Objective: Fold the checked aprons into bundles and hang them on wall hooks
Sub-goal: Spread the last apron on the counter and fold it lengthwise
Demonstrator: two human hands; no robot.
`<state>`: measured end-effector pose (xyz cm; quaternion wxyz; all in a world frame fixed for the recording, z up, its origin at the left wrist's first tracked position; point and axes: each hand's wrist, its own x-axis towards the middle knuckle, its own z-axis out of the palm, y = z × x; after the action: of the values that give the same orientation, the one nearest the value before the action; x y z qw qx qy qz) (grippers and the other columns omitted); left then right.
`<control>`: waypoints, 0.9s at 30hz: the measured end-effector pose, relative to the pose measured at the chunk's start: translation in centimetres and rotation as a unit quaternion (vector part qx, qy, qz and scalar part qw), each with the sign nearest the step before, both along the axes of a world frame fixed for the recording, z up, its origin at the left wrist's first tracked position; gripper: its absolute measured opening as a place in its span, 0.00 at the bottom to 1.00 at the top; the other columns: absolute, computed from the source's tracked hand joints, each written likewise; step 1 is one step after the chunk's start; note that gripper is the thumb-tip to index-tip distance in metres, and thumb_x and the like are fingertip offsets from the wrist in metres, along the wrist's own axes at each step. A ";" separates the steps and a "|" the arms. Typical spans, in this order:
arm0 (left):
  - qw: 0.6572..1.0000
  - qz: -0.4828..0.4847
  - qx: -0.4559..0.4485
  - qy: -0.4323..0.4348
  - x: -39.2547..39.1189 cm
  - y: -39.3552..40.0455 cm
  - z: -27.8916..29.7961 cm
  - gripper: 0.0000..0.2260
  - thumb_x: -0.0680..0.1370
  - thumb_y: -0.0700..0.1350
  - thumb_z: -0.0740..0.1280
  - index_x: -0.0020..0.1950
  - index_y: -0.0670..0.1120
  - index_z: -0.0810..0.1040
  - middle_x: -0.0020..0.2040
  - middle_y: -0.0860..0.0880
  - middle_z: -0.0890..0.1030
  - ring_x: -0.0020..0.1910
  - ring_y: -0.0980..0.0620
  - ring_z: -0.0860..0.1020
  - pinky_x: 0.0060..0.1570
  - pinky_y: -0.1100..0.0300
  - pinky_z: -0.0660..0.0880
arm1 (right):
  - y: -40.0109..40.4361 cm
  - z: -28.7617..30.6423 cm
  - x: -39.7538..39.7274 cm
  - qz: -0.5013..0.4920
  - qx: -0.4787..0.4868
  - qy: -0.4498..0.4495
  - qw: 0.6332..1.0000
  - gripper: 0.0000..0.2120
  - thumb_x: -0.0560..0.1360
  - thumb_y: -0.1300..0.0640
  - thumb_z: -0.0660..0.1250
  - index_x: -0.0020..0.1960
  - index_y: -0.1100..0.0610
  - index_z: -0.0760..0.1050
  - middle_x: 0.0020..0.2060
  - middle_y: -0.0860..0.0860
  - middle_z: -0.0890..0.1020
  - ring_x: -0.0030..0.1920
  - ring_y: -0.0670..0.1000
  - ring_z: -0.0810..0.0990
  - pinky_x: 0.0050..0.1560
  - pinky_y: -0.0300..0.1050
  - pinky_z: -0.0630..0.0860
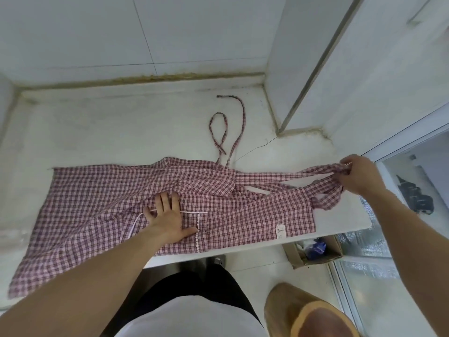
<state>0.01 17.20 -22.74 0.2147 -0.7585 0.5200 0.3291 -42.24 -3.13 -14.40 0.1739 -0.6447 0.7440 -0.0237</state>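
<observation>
Apron: I see the red-and-white checked apron [97, 203] spread flat across the white counter [97, 122], its skirt end draping over the front edge at the left, its bib end reaching toward the right edge.
Left hand: my left hand [167, 215] lies flat, fingers straight, pressing the middle of the apron near the front edge, just beside the lace-trimmed pocket [199, 227].
Right hand: my right hand [359, 175] is curled round the bunched neck strap [325, 171] at the counter's right edge, lifting it slightly off the surface.
Tie: a thin checked waist tie [239, 122] trails in loops from the apron's far side toward the back right corner.
Label: a small white tag [280, 231] sits on the bib near the front edge; its print is too small for me to read.
Below the counter: a cardboard box [315, 251] stands on the floor by the right end, holding what looks like blue and white wrapping.
</observation>
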 end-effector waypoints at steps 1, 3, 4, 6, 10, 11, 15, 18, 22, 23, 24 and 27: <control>1.000 0.002 0.007 -0.005 0.0 0.0 0.2 0.57 0.72 0.72 0.63 0.76 0.42 0.27 0.77 0.37 0.30 0.77 0.37 0.32 0.73 0.30 0.42 | 0.3 -0.4 -0.2 -0.059 -0.031 -0.022 0.998 0.21 0.73 0.60 0.70 0.64 0.61 0.72 0.62 0.62 0.73 0.46 0.61 0.78 0.51 0.55 0.78; 1.000 0.001 0.014 -0.017 -0.2 -0.2 0.4 0.58 0.72 0.72 0.64 0.76 0.41 0.27 0.77 0.37 0.30 0.77 0.36 0.33 0.72 0.29 0.45 | 1.0 -1.2 -0.5 -0.201 -0.024 -0.108 0.973 0.26 0.74 0.51 0.71 0.65 0.62 0.69 0.66 0.63 0.70 0.50 0.62 0.77 0.55 0.58 0.78; 1.000 -0.003 0.017 -0.024 -0.3 -0.3 0.5 0.59 0.71 0.72 0.65 0.77 0.41 0.28 0.77 0.36 0.31 0.77 0.36 0.34 0.72 0.29 0.47 | 1.4 -1.6 -0.4 -0.257 0.016 -0.191 0.947 0.23 0.75 0.49 0.70 0.61 0.63 0.71 0.64 0.62 0.73 0.52 0.62 0.79 0.55 0.59 0.79; 0.999 -0.015 0.033 -0.037 -0.7 -0.8 1.0 0.59 0.70 0.71 0.68 0.78 0.41 0.32 0.78 0.35 0.37 0.78 0.34 0.40 0.72 0.29 0.52 | 1.9 -2.2 0.0 -0.315 0.123 -0.356 0.871 0.12 0.81 0.52 0.65 0.53 0.62 0.72 0.54 0.61 0.78 0.53 0.62 0.80 0.56 0.60 0.79; 0.995 0.018 -0.088 -0.043 -0.2 -2.9 2.7 0.43 0.72 0.67 0.69 0.76 0.42 0.58 0.73 0.37 0.63 0.72 0.39 0.64 0.71 0.40 0.64 | 1.9 -3.3 -0.6 -0.267 0.171 -0.413 0.854 0.10 0.82 0.57 0.63 0.56 0.64 0.74 0.48 0.58 0.79 0.48 0.58 0.80 0.47 0.52 0.81; 0.984 0.031 -0.173 -0.040 0.2 -3.4 2.8 0.36 0.74 0.64 0.67 0.72 0.43 0.63 0.70 0.39 0.68 0.69 0.41 0.68 0.70 0.42 0.67 | 1.9 -2.9 -0.6 -0.233 0.189 -0.415 0.859 0.10 0.79 0.58 0.66 0.56 0.64 0.74 0.46 0.57 0.79 0.45 0.56 0.79 0.45 0.50 0.80; 0.983 0.007 -0.180 -0.024 2.9 -4.4 1.8 0.44 0.73 0.67 0.67 0.80 0.49 0.52 0.79 0.41 0.55 0.78 0.38 0.53 0.75 0.39 0.55 | 0.1 -0.9 -1.5 -0.080 0.282 -0.344 0.892 0.15 0.70 0.66 0.72 0.57 0.61 0.78 0.50 0.56 0.84 0.48 0.53 0.81 0.50 0.47 0.78; 0.999 0.026 -0.035 0.000 4.3 -4.0 0.6 0.53 0.70 0.70 0.68 0.80 0.53 0.36 0.80 0.45 0.35 0.79 0.39 0.39 0.75 0.34 0.49 | -2.3 -1.1 -3.5 -0.144 0.077 -0.253 0.954 0.16 0.66 0.59 0.80 0.52 0.59 0.81 0.44 0.57 0.84 0.35 0.49 0.82 0.38 0.40 0.81; 0.999 0.021 -0.047 0.008 3.9 -3.7 0.2 0.56 0.69 0.69 0.70 0.80 0.54 0.33 0.79 0.45 0.30 0.78 0.39 0.35 0.74 0.32 0.47 | -3.5 -1.6 -2.7 -0.271 0.026 -0.119 0.955 0.34 0.67 0.52 0.80 0.68 0.57 0.70 0.65 0.63 0.74 0.55 0.60 0.78 0.46 0.54 0.78; 0.999 0.024 -0.046 0.008 3.8 -3.8 0.3 0.56 0.69 0.68 0.71 0.79 0.54 0.33 0.78 0.45 0.30 0.78 0.39 0.34 0.74 0.32 0.47 | -3.1 -1.6 -1.4 -0.274 0.031 -0.082 0.958 0.35 0.68 0.55 0.77 0.71 0.56 0.66 0.68 0.63 0.69 0.62 0.62 0.72 0.54 0.57 0.75; 0.999 0.027 -0.043 0.007 3.7 -3.9 0.3 0.57 0.69 0.68 0.71 0.79 0.54 0.32 0.78 0.45 0.29 0.78 0.39 0.34 0.74 0.31 0.46 | -2.6 -1.6 0.2 -0.265 -0.002 -0.072 0.961 0.35 0.69 0.57 0.75 0.71 0.56 0.64 0.69 0.63 0.65 0.66 0.63 0.68 0.61 0.61 0.71; 1.000 0.016 -0.018 -0.001 3.8 -4.1 0.4 0.59 0.68 0.69 0.71 0.78 0.54 0.28 0.77 0.43 0.27 0.77 0.39 0.32 0.73 0.30 0.47 | 0.4 -2.3 6.3 -0.045 -0.163 -0.164 0.972 0.22 0.70 0.64 0.70 0.63 0.60 0.71 0.62 0.60 0.71 0.61 0.60 0.73 0.62 0.52 0.72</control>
<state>3.84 13.13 -22.29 0.1962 -0.7710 0.5131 0.3223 -35.97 -2.71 -16.65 0.1851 -0.6175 0.7196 -0.2581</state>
